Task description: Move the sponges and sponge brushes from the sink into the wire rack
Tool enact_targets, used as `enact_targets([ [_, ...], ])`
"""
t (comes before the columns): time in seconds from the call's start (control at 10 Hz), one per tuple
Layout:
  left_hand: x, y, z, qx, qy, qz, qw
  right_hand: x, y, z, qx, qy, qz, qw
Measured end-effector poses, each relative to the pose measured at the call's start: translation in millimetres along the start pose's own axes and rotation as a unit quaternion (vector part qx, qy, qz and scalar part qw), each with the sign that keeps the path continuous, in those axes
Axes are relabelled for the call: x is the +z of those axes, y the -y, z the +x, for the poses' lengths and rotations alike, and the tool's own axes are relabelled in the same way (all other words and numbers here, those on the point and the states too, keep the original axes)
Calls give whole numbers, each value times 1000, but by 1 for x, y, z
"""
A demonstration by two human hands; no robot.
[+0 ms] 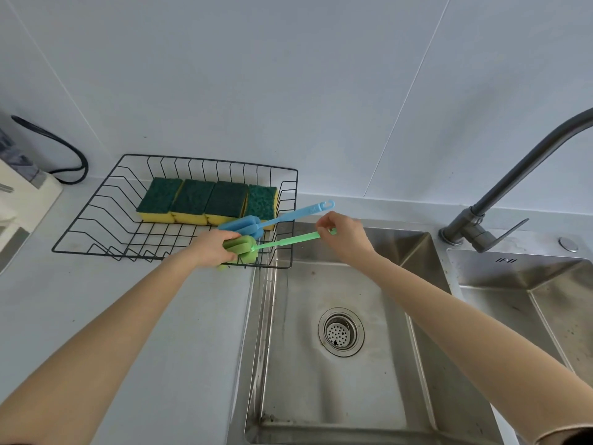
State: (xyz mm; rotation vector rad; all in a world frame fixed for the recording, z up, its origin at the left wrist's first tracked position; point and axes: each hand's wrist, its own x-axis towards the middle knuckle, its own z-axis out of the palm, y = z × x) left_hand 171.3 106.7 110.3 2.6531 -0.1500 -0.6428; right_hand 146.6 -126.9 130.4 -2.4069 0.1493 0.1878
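Head view: both hands work over the near right corner of the wire rack [96, 200].
Left hand [213, 248]: closed around the foam head of the green sponge brush [282, 241].
Right hand [345, 236]: fingertips pinched on the far handle end of the same brush.
Green sponge brush: spans between the two hands, handle crossing the rack's right rim.
Blue sponge brush [272, 218]: just beyond the left hand, head inside the rack, handle projecting over the rim.
Sponges [192, 200]: four in a row, beyond the left hand, inside the rack.
Sink [321, 396]: below the right hand.
Tabletop [128, 316]: carries the rack.
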Motion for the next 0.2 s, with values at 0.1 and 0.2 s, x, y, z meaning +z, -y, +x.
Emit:
enact_targets([
  [0.1, -9, -2, 1, -3, 30, 1, 1000, -4, 5, -2, -58, 1, -86, 995],
  [0.2, -14, -5, -1, -9, 11, 18, 1000, -7, 11, -5, -65, 2, -128, 990],
])
